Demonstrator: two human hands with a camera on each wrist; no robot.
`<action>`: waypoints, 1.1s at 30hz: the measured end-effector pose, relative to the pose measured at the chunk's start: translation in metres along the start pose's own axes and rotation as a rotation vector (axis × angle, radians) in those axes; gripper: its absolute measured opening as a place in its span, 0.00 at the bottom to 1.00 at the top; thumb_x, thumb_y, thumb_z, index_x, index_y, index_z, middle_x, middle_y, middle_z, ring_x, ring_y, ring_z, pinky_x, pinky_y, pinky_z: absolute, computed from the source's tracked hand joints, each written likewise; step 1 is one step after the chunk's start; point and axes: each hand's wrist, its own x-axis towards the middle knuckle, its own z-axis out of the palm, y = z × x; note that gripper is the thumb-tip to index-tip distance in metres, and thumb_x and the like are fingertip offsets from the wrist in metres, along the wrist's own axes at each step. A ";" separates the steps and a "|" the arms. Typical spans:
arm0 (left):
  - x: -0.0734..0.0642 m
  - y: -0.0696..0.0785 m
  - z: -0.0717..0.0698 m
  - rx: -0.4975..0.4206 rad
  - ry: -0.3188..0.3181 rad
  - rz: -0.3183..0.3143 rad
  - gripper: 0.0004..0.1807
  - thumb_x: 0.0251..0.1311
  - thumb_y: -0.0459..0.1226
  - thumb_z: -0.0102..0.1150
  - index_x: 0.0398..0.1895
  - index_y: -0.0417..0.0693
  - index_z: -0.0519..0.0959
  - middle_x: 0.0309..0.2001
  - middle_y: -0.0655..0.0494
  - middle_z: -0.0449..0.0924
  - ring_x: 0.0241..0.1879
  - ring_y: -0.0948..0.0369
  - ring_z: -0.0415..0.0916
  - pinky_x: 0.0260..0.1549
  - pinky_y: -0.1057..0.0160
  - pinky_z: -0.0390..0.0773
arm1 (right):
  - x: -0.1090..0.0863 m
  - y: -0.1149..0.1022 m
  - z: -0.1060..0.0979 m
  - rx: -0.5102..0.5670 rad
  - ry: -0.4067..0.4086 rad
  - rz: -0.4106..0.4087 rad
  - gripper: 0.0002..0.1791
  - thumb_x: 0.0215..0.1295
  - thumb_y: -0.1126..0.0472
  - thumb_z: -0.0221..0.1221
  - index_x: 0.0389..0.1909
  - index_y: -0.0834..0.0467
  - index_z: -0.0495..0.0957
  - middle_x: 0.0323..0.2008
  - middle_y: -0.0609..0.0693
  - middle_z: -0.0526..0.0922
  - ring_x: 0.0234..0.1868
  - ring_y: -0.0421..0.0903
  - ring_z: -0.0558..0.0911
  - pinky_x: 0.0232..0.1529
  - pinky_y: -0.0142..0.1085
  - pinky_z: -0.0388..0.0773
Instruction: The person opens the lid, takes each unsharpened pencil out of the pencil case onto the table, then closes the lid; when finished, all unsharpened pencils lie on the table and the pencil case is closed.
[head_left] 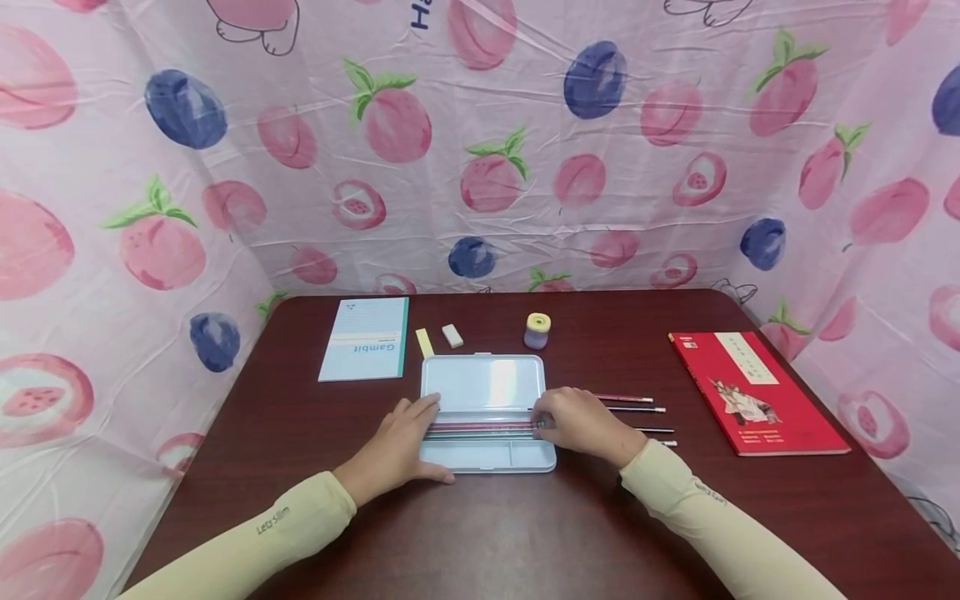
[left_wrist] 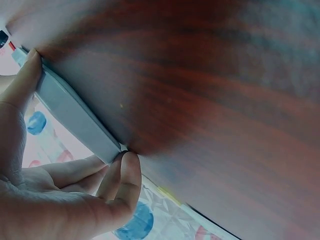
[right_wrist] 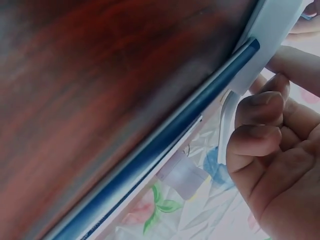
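An open, pale pencil case lies on the table, its lid tipped back to the far side. Long thin pencils with reddish and greenish-grey stripes lie along its middle. My left hand grips the case's left end, thumb on the near edge and fingers at the farther side; the left wrist view shows them at the case's corners. At the right end, the curled fingers of my right hand pinch the end of a pencil, mostly hidden. More pencils lie right of the case, partly behind that hand.
Behind the case are a white eraser, a yellow strip and a small lavender container with a yellow top. A pale notebook lies at the left, a red book at the right. Patterned cloth surrounds the table.
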 end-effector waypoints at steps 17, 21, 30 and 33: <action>0.000 0.000 0.000 -0.006 -0.009 -0.006 0.62 0.42 0.60 0.86 0.78 0.37 0.69 0.79 0.46 0.68 0.63 0.48 0.68 0.64 0.45 0.76 | 0.002 0.000 -0.001 0.068 -0.030 -0.003 0.08 0.60 0.62 0.77 0.31 0.51 0.86 0.26 0.40 0.82 0.26 0.34 0.73 0.30 0.29 0.73; 0.000 0.000 0.000 -0.012 -0.009 -0.009 0.62 0.42 0.60 0.86 0.78 0.37 0.69 0.80 0.45 0.68 0.65 0.47 0.68 0.66 0.44 0.75 | 0.000 0.001 -0.001 0.043 0.006 -0.032 0.08 0.59 0.62 0.77 0.31 0.50 0.86 0.26 0.39 0.82 0.26 0.33 0.72 0.30 0.29 0.73; 0.000 -0.001 0.000 -0.019 -0.019 -0.016 0.63 0.43 0.59 0.86 0.79 0.36 0.67 0.80 0.45 0.66 0.71 0.42 0.67 0.73 0.39 0.70 | -0.008 0.003 0.000 -0.020 0.118 -0.093 0.05 0.61 0.64 0.75 0.32 0.53 0.87 0.29 0.42 0.85 0.27 0.33 0.75 0.32 0.31 0.78; 0.000 -0.001 0.000 -0.015 -0.017 -0.010 0.64 0.43 0.59 0.86 0.79 0.36 0.67 0.80 0.45 0.67 0.67 0.46 0.68 0.70 0.42 0.72 | -0.012 0.004 -0.002 -0.016 0.125 -0.079 0.05 0.62 0.63 0.75 0.33 0.53 0.88 0.28 0.41 0.84 0.27 0.33 0.73 0.31 0.30 0.75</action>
